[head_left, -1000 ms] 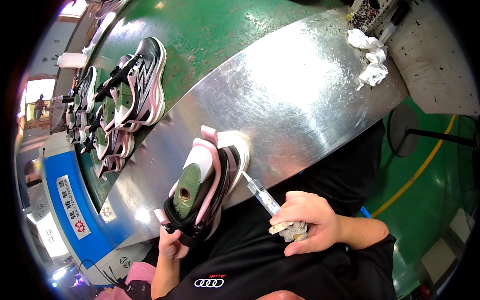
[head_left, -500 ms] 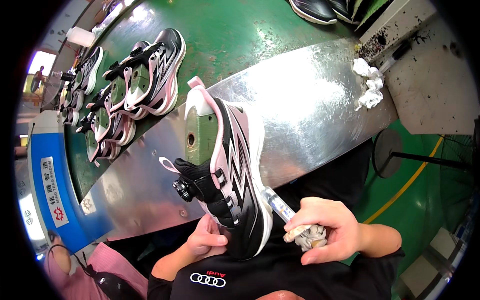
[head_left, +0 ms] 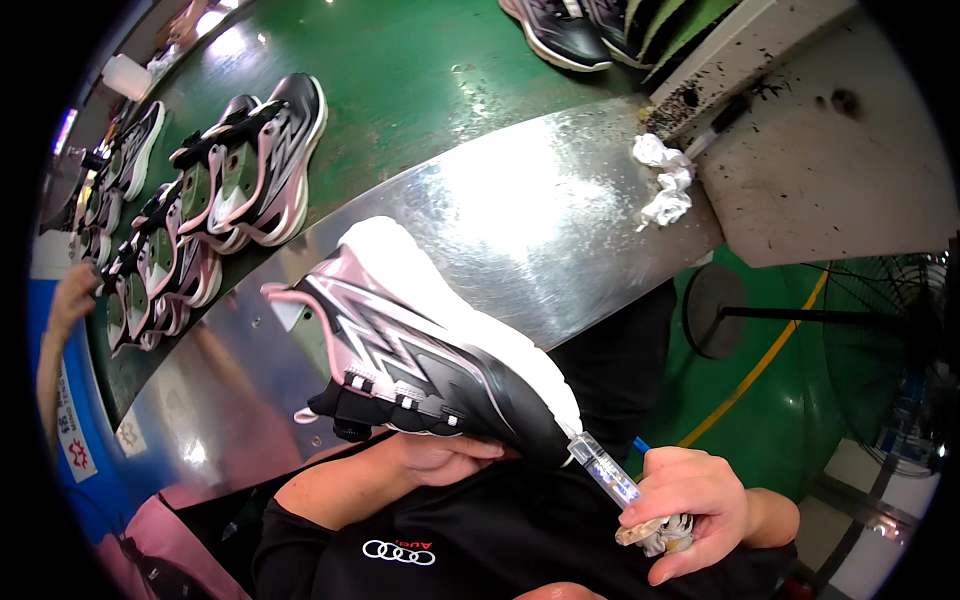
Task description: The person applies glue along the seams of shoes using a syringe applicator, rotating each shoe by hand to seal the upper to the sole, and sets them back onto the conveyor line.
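Observation:
A black and pink sneaker (head_left: 430, 350) with a thick white sole lies on its side in the air, sole facing up and away, toe toward my right. My left hand (head_left: 445, 458) is closed around its underside near the forefoot; part of the fingers is hidden behind the shoe. My right hand (head_left: 698, 500) grips a clear syringe-like tube (head_left: 606, 472), whose tip meets the sole's edge at the toe. A crumpled greyish wad (head_left: 670, 538) and a tan piece are held in the same hand. A small blue tip shows beside the fingers.
Below the shoe is a shiny metal ledge (head_left: 520, 240) along a green table (head_left: 420, 80). Several similar sneakers (head_left: 250, 170) stand at the left, dark shoes (head_left: 560, 35) at the far side. White crumpled paper (head_left: 664, 180) lies right. Another person's hand (head_left: 75, 295) is at far left.
The sneaker has been rolled and swung so its toe points right and its sole faces up. My right hand moved right and nearer with the tube. Another person's hand has appeared beside the left-hand shoes.

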Demonstrator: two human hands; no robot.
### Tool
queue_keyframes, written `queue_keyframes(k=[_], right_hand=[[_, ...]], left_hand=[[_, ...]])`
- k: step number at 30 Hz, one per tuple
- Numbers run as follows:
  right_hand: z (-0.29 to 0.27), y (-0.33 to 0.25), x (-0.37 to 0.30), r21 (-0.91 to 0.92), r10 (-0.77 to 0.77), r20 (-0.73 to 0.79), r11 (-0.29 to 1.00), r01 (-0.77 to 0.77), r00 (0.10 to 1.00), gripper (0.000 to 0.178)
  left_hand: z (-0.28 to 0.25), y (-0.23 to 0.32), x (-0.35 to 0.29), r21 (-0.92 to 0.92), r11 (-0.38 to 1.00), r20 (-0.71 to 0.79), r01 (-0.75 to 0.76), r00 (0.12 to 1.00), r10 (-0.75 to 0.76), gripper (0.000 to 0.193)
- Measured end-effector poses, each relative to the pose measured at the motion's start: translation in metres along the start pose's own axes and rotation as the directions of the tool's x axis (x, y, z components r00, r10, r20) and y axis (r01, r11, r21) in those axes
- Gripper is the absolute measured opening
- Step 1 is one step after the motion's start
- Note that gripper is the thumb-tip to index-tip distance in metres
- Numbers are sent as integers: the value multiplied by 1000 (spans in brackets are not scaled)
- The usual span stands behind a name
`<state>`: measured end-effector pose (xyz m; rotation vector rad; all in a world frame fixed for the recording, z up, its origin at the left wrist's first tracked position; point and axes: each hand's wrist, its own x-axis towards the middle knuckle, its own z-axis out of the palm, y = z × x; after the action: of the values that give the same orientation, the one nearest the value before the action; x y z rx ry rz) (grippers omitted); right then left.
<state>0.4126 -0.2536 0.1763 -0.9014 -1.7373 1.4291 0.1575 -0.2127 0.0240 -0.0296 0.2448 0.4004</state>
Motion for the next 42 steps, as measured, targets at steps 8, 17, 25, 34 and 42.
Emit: queue_keyframes(k=[8, 17, 25, 34, 42], right_hand=[[0, -4, -23, -171, -99, -100, 982, 81, 990, 51], [11, 0, -21, -303, -136, -159, 950, 82, 978, 45], [21, 6, -15, -531, -234, -119, 836, 137, 965, 42], [34, 29, -11, -790, -390, -69, 583, 188, 918, 37], [36, 41, -6, -853, -449, -25, 475, 215, 893, 35]], left_hand=[[20, 5, 40, -13, 995, 34, -98, 995, 98, 55], [31, 13, 52, -12, 987, 48, -159, 986, 160, 55], [37, 15, 55, 4, 983, 64, -182, 981, 181, 44], [43, 18, 50, -61, 991, 80, -115, 990, 120, 35], [50, 20, 50, 4, 987, 104, -160, 982, 159, 43]])
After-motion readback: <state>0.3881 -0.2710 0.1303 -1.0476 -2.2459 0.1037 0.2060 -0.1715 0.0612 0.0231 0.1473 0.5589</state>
